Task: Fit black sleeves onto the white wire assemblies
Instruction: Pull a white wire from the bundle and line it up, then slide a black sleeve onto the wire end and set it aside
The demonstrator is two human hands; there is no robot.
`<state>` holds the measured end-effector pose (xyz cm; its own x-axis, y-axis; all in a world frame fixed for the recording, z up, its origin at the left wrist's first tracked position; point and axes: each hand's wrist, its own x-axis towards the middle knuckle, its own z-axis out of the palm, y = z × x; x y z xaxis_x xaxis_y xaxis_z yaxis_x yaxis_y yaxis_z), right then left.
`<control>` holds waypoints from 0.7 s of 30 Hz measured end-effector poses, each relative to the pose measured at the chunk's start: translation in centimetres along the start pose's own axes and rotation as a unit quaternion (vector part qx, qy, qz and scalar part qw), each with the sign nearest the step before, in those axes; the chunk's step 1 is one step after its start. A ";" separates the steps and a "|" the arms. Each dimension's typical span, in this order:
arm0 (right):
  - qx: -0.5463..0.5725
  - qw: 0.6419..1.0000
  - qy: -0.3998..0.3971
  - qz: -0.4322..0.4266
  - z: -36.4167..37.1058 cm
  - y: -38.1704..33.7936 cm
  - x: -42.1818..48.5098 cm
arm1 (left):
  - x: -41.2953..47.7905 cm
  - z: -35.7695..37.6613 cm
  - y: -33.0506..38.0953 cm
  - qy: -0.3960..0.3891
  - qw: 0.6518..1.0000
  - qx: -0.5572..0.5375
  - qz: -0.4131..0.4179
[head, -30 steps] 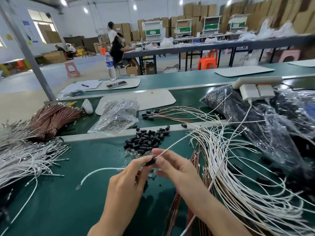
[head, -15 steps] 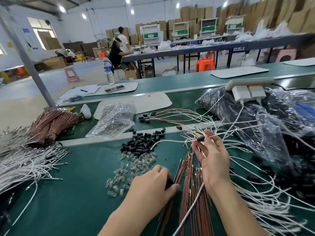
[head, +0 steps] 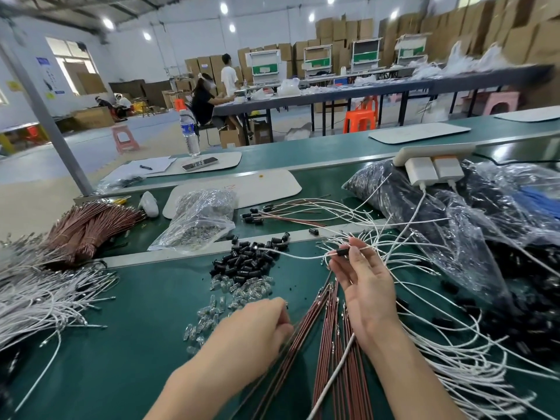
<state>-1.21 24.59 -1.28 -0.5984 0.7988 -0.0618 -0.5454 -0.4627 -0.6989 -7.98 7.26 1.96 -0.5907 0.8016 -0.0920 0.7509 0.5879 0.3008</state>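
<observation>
I'm standing by the green worktop (head: pixel 136 344), and the job looks to be in its early or middle stretch. The right hand (head: pixel 368 289), centre right of the frame, is raised a little off the surface. Its thumb and first finger pinch one white wire (head: pixel 303 257) just where a black sleeve (head: pixel 342 252) sits on it, and the other fingers are spread loosely. That wire's free end trails left across the pile of loose black sleeves (head: pixel 247 260) in the middle of the frame. To my eye this one is fitted, or nearly so.

The left hand (head: pixel 257 325), lower centre, rests knuckles-up with its fingers curled down at the edge of the brown wires (head: pixel 333 368). I cannot tell whether it holds anything.

A good deal seems to be left. A thick heap of white wires (head: pixel 39 301) lies at the left edge, and I see no sleeves on those ends. Another tangle of white wires (head: pixel 454 368) spreads over the lower right with a few dark pieces among it, though how many of these are finished I cannot say. Small glass bulbs (head: pixel 239 287) lie just below the sleeve pile, which is far from used up.
</observation>
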 end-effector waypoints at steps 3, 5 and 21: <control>0.008 1.000 0.006 0.008 0.1 0.1 0.0 | -0.4 -1.0 -0.7 0.025 0.998 0.055 0.014; 0.015 1.000 0.008 0.013 0.1 0.2 0.0 | -0.8 -1.8 -1.0 0.024 0.994 0.103 0.029; 0.021 0.988 -0.099 0.118 1.2 2.4 -1.4 | 0.8 1.5 -1.9 0.321 0.693 -0.643 -0.054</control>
<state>-2.39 21.87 -1.99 -0.8128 0.5776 -0.0755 -0.3988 -0.6462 -0.6507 -9.48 6.93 -0.10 -0.9427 0.3037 0.1380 0.0523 -0.2740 0.9603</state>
